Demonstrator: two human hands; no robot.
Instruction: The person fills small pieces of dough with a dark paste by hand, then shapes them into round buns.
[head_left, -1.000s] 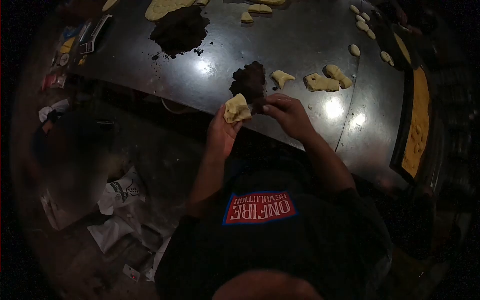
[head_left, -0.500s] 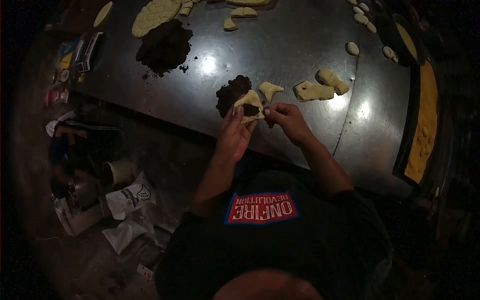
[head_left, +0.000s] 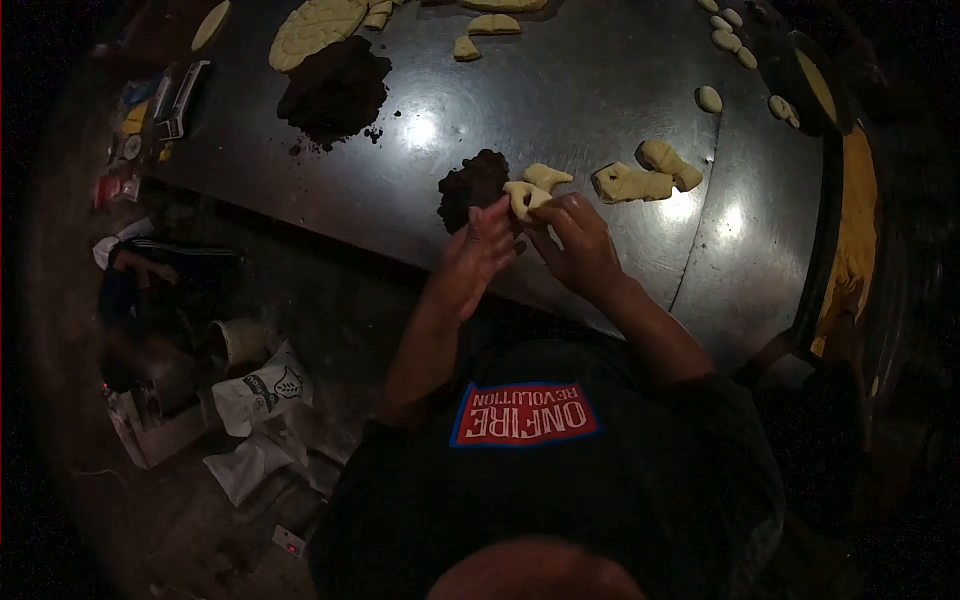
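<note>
"Where was the dough piece (head_left: 522,189)?"

"Raised over the near edge of the metal desk (head_left: 590,100), in my right grip (head_left: 575,238), its fingers pinched together on the dough's right side. My left grip (head_left: 475,250) was unclosed, fingers loosely extended just beside the dough; whether their tips touched it, I couldn't tell."

"Why hold it by the side?"

"It looked soft, so I judge that a fingertip pinch spared its shape. The pale wall curled around a dark hollow; whether that was filling or shadow, I couldn't make out."

"And the dark heap (head_left: 473,188) so close?"

"It lay just beyond my left grip, within easy reach, which was probably why it sat there. It was matte, crumbly and ragged at the edges. The larger mound (head_left: 335,92), farther off to the left, had loose crumbs scattered beside it."

"What of the other dough?"

"A horned scrap (head_left: 548,176) lay just past the piece I held, smooth and pale. Two thick chunks (head_left: 632,184) rested close together to the right, one with a small dark pit, perhaps set there to stay clear of the crumbs."
</note>
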